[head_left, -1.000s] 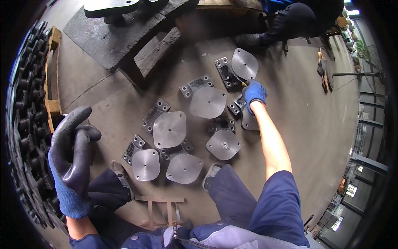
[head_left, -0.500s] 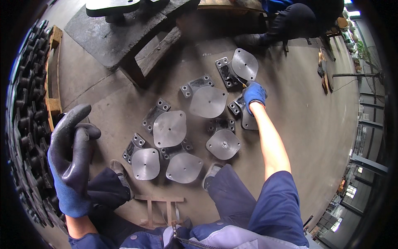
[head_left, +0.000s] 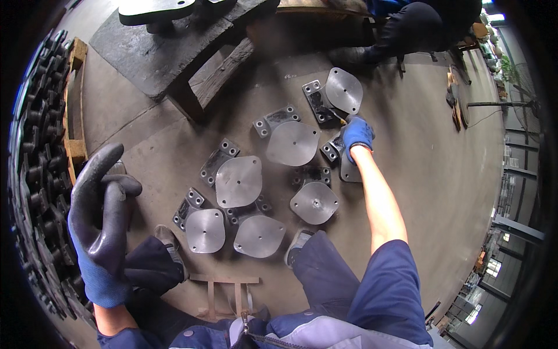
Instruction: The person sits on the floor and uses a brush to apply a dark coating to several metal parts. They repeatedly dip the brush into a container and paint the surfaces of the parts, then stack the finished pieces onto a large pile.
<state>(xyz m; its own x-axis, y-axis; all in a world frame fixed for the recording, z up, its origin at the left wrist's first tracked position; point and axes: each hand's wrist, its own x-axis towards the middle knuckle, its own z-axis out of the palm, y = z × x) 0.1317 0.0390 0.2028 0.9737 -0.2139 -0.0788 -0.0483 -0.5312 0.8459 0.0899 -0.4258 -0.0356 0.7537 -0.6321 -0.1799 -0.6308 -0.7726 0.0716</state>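
Note:
My left hand (head_left: 100, 227), in a blue glove with a dark coated palm, is raised on the left with loosely bent fingers apart and nothing visible in them. At the right, my right hand (head_left: 357, 132) in a blue glove is closed on a thin tool (head_left: 342, 120) with a dark tip; its exact kind is unclear. The tip is by a black bracket (head_left: 318, 102) under an upright-tilted metal plate (head_left: 344, 91). Below this hand, another plate (head_left: 350, 170) is partly hidden by my forearm. Several similar rounded grey plates (head_left: 238, 181) with black drilled blocks lie on the floor.
A heavy dark table (head_left: 145, 70) stands at the far left, bearing another plate (head_left: 157, 9). Stacked dark parts (head_left: 43, 174) and a wooden pallet (head_left: 75, 150) line the left. A co-worker's leg (head_left: 410, 32) is at the far right. A small metal frame (head_left: 225, 280) lies between my feet.
My right hand has shifted very slightly nearer, with the tool still in it. My left hand stays raised, almost unmoved. The plates and brackets keep their places.

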